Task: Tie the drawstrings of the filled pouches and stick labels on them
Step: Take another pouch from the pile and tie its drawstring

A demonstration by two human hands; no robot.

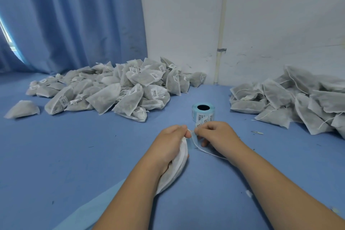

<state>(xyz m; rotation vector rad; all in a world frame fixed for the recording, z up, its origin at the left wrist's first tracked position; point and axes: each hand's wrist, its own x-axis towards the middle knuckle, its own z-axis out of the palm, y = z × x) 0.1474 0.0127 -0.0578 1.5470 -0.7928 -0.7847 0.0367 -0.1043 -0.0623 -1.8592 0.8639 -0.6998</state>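
Bulging white pouch (177, 166), thin drawstring (209, 152) trailing

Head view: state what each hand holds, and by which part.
The left hand grips the filled pouch around its gathered neck. The right hand appears to pinch the drawstring close to the pouch's mouth.

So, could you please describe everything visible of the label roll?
The label roll stands on end on the blue table, with its dark hollow core facing up. Its backing looks like pale blue paper and carries white labels with black print. A loose strip hangs off its near side toward the right hand; whether they touch is unclear.
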